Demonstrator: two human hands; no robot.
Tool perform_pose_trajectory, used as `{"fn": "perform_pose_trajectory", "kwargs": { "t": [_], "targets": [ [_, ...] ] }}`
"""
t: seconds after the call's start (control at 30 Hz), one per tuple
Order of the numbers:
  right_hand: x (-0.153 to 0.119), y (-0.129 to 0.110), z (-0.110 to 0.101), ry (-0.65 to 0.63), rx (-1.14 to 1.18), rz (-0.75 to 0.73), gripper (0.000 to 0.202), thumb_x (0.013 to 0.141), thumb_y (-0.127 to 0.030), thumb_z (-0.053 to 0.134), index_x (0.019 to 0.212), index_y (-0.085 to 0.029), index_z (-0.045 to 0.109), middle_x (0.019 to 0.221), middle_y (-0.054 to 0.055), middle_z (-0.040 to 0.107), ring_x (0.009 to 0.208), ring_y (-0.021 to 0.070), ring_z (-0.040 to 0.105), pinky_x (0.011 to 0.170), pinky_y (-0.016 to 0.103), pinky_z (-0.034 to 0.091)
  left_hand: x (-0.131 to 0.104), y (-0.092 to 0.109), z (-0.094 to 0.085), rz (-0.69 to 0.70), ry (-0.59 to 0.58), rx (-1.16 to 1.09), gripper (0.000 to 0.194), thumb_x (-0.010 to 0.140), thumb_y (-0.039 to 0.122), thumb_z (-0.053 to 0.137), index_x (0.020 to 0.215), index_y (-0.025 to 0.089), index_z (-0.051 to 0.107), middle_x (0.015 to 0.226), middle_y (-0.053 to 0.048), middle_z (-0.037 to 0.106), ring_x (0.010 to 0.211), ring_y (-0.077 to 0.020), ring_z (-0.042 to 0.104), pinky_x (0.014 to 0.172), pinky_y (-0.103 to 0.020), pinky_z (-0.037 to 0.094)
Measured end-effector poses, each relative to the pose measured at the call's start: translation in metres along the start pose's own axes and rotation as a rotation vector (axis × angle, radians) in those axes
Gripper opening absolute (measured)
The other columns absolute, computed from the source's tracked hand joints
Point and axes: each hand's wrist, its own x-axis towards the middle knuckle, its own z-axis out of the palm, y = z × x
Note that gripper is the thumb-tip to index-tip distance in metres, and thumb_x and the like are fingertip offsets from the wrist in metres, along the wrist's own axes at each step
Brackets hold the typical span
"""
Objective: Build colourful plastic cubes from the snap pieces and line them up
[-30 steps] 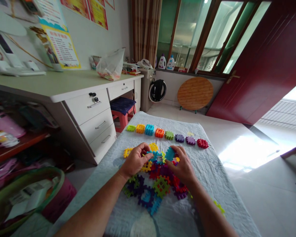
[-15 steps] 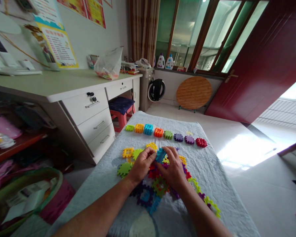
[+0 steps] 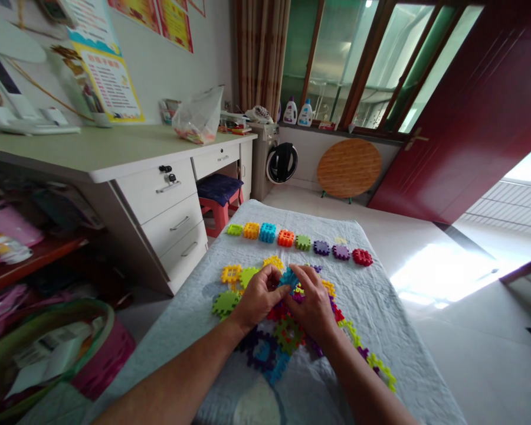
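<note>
A blue notched puzzle block piece (image 3: 288,276) is held up between my two hands, above a pile of loose pieces. My left hand (image 3: 260,296) is closed, with its thumb and fingertips on the near left side of the blue piece. From the other side, the fingers of my right hand (image 3: 311,300) curl around it, partly hiding it. Under and around the hands lie notched pieces: a green one (image 3: 226,303), a yellow frame (image 3: 231,273), an olive-green one (image 3: 289,334), a dark purple one (image 3: 262,350) and a red one mostly covered.
Beyond the pile, a row of small stacked blocks, including a cyan one (image 3: 268,232) and a red one (image 3: 362,257), crosses the cloth-covered table (image 3: 407,348). A white desk (image 3: 128,154) stands left. A pink-and-green basket (image 3: 101,360) sits at lower left.
My left thumb has shifted right across the blue piece, and the piece has turned slightly in my fingers. The whole view has shifted a little; the pieces on the table stay put.
</note>
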Motion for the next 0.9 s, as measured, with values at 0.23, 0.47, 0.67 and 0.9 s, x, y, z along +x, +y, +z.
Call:
{"fn": "perform_pose_trajectory", "kwargs": {
  "t": [0.23, 0.47, 0.67, 0.9],
  "targets": [
    [0.000, -0.004, 0.002, 0.045, -0.148, -0.008, 0.053, 0.078, -0.026, 0.058, 0.128, -0.019, 0.043, 0.120, 0.013, 0.054, 0.114, 0.0277, 0.049, 0.096, 0.045, 0.042, 0.001, -0.001, -0.002, -0.012, 0.045, -0.081, 0.027, 0.072, 0.031, 0.068, 0.078, 0.018, 0.046, 0.068, 0.006, 0.047, 0.061, -0.0082, 0.045, 0.058, -0.020, 0.038],
    [0.019, -0.025, -0.003, -0.075, -0.200, 0.013, 0.043, 0.077, -0.023, 0.057, 0.119, -0.019, 0.051, 0.113, 0.011, 0.057, 0.104, 0.0270, 0.051, 0.091, 0.043, 0.044, -0.001, 0.001, -0.006, 0.002, 0.110, -0.137, 0.027, 0.075, 0.028, 0.066, 0.095, 0.018, 0.050, 0.079, 0.001, 0.059, 0.075, -0.0140, 0.058, 0.071, -0.026, 0.047],
    [0.033, -0.030, 0.000, -0.128, -0.214, 0.018, 0.043, 0.075, -0.023, 0.057, 0.118, -0.017, 0.052, 0.110, 0.011, 0.057, 0.103, 0.0256, 0.051, 0.090, 0.040, 0.044, 0.001, 0.004, -0.012, 0.036, 0.149, -0.072, 0.034, 0.076, 0.030, 0.064, 0.106, 0.014, 0.059, 0.094, -0.007, 0.066, 0.088, -0.0197, 0.062, 0.080, -0.031, 0.050],
    [0.047, -0.024, 0.013, -0.168, -0.255, -0.034, 0.046, 0.073, -0.025, 0.058, 0.118, -0.015, 0.053, 0.109, 0.012, 0.058, 0.103, 0.0257, 0.052, 0.091, 0.038, 0.042, 0.008, 0.000, -0.022, 0.033, 0.185, -0.084, 0.033, 0.074, 0.027, 0.065, 0.104, 0.014, 0.061, 0.099, -0.008, 0.067, 0.091, -0.0208, 0.063, 0.083, -0.033, 0.050]
  ]
}}
